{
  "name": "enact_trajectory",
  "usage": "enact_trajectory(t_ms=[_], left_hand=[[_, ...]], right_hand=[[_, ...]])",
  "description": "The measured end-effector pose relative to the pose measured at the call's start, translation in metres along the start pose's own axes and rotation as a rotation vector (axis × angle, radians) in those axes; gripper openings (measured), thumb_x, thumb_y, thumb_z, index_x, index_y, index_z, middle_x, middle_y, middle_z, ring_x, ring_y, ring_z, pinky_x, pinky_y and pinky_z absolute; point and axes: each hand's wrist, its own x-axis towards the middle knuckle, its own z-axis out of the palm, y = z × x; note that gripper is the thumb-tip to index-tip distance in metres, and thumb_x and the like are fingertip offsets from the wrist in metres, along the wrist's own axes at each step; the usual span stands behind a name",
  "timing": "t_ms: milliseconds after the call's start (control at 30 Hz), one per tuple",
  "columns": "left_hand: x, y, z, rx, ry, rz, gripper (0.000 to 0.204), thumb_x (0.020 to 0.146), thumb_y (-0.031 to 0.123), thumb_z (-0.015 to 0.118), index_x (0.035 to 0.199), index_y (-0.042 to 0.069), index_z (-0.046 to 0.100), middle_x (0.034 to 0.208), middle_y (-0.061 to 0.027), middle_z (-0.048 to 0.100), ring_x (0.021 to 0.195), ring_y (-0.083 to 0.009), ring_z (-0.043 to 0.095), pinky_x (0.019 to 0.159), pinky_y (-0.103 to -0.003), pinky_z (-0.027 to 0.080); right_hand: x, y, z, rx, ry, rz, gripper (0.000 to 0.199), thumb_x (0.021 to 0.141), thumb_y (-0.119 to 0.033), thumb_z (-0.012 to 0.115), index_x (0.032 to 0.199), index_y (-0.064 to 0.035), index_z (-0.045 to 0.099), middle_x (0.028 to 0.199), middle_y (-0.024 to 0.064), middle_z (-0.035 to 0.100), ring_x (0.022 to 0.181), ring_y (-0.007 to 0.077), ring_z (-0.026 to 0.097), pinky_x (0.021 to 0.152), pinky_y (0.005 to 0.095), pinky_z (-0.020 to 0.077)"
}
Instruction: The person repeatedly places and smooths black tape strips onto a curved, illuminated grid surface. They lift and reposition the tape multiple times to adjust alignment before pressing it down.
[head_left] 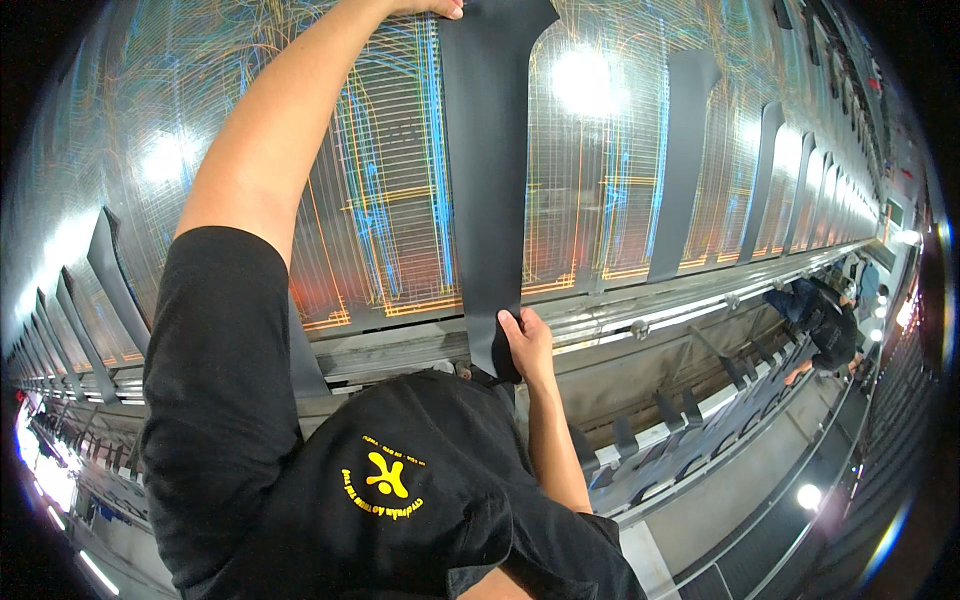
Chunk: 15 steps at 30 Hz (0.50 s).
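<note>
A long dark grey cut panel, fabric-like [487, 170], lies lengthwise over a shiny table [580, 210] covered in fine orange, blue and green lines. Its far end widens toward the upper edge of the view. My right hand [530, 345] grips the panel's near end, thumb on top, where it hangs over the table's front rail. Far ahead, my left hand [425, 6] reaches the panel's upper left edge with a fingertip. Most of that hand is cut off by the top of the picture, so its grip is hidden.
Similar dark panels lie in rows to the right [685, 160] and left [115, 270]. A metal rail [600, 320] runs along the table's front. Behind me at right, a lower rack [690, 440] carries more dark pieces. A person in dark clothes [830, 325] stands further along.
</note>
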Motion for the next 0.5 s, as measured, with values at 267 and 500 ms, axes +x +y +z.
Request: enact_trajectory(t_ms=[267,500], left_hand=[[0.007,-0.01,0.004,0.033,0.004,0.058,0.023,0.078,0.025,0.085,0.095,0.01,0.084,0.09,-0.0085,0.081,0.085,-0.0222,0.076,0.08,-0.037,0.057],[0.009,-0.011,0.003,0.051,0.005,0.088,0.024,0.078,0.025,0.086,0.096,0.01,0.084,0.091,-0.0086,0.081,0.084,-0.022,0.076,0.079,-0.037,0.057]], right_hand=[[0.005,0.001,0.007,-0.112,0.027,0.007,0.043,0.099,-0.035,0.072,0.087,0.0036,0.058,0.067,0.0128,0.055,0.066,0.0174,0.047,0.062,0.0383,0.0449],[0.012,0.013,0.008,-0.176,0.054,-0.029,0.046,0.099,-0.037,0.072,0.084,0.0035,0.056,0.069,0.0207,0.056,0.063,0.0284,0.046,0.064,0.0424,0.0456]])
